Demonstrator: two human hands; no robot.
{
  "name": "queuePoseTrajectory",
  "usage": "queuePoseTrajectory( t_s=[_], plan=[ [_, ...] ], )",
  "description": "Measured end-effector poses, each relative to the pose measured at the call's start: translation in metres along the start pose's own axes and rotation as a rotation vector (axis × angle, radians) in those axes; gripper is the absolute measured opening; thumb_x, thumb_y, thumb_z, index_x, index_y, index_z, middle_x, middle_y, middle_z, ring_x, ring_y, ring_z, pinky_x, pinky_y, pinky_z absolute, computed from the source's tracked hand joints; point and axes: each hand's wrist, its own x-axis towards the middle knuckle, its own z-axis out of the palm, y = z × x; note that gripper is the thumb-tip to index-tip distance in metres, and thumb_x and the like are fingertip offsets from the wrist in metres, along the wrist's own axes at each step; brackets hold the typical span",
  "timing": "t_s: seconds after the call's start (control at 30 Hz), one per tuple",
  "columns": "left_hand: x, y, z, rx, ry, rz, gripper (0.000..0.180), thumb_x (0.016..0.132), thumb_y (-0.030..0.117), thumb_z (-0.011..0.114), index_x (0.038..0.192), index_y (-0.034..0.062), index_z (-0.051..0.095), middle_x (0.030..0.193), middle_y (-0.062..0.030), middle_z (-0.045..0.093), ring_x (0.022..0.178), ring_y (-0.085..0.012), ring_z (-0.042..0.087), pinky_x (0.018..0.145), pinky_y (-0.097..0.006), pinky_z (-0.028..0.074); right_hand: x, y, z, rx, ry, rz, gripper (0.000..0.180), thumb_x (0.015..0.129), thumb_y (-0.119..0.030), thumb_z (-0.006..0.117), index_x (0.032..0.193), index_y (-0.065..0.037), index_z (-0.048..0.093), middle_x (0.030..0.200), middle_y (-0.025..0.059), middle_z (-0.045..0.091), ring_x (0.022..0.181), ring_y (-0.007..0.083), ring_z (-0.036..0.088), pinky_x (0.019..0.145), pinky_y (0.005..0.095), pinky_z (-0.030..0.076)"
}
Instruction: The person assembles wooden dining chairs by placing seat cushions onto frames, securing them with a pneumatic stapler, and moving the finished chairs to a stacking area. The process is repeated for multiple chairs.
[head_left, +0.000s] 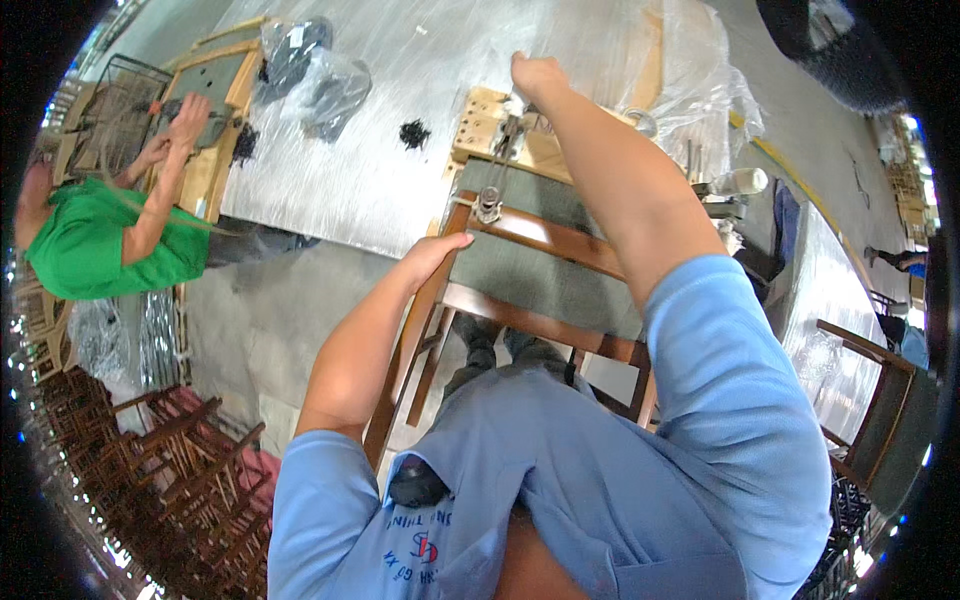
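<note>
My left hand (437, 252) rests flat on the left rail of a wooden chair frame (545, 236) with a grey woven panel (540, 280). My right hand (537, 78) reaches far forward, fingers closed near a metal tool (489, 205) and a light wooden block with holes (478, 125) on the table; what it grips is hidden. The chair frame leans against the table's near edge.
A long table covered with shiny plastic sheet (400, 110) holds bagged dark parts (310, 75) and a small pile of black screws (414, 132). A person in a green shirt (100, 240) works at the left on another frame. Stacked wooden chairs (170, 470) stand lower left.
</note>
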Motion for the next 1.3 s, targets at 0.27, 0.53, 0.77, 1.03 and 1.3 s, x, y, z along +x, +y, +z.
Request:
queuePoseTrajectory(
  t_s=[0.27,0.53,0.77,1.03,1.3],
  plan=[
    [-0.028,0.008,0.007,0.101,0.051,0.055,0.092,0.083,0.060,0.070,0.146,-0.0045,0.048,0.152,-0.0198,0.047,0.141,-0.0306,0.043,0.117,-0.037,0.029,-0.090,0.114,-0.230,-0.328,0.885,-0.852,0.072,0.086,-0.053,0.074,0.132,0.000,0.060,0.131,0.0251,0.060,0.122,0.0396,0.057,0.103,0.0450,0.046],
    [-0.026,0.015,0.016,0.065,0.076,-0.019,0.086,0.086,0.058,0.068,0.147,0.0010,0.049,0.151,-0.0186,0.048,0.137,-0.0302,0.047,0.114,-0.039,0.036,-0.038,0.181,-0.285,0.074,0.365,-0.318,0.081,0.079,-0.061,0.076,0.119,0.009,0.066,0.116,0.0232,0.069,0.109,0.0329,0.065,0.093,0.0411,0.051],
    [-0.022,0.017,0.009,0.164,0.176,-0.018,0.096,0.080,0.064,0.070,0.151,0.0031,0.046,0.158,-0.0174,0.040,0.147,-0.0302,0.035,0.121,-0.040,0.022,0.015,0.173,-0.246,0.359,0.093,0.022,0.066,0.077,-0.055,0.079,0.106,0.004,0.068,0.094,0.0146,0.069,0.072,0.0238,0.066,0.072,0.0415,0.055],
    [-0.034,0.026,0.028,0.141,0.172,-0.103,0.096,0.080,0.063,0.071,0.148,-0.0009,0.048,0.154,-0.0176,0.046,0.142,-0.0299,0.042,0.118,-0.038,0.029,0.027,0.200,-0.257,0.738,-0.265,0.305,0.062,0.081,-0.048,0.075,0.107,0.003,0.053,0.083,0.0165,0.058,0.066,0.0295,0.062,0.063,0.0510,0.058],
    [-0.025,0.021,0.021,0.057,0.172,-0.160,0.092,0.081,0.060,0.073,0.146,0.0003,0.050,0.150,-0.0163,0.051,0.137,-0.0285,0.047,0.115,-0.037,0.033,0.031,0.203,-0.233,0.736,-0.101,0.296,0.046,0.085,-0.040,0.068,0.109,-0.004,0.054,0.079,0.0121,0.055,0.056,0.0227,0.054,0.050,0.0413,0.050]
  ],
)
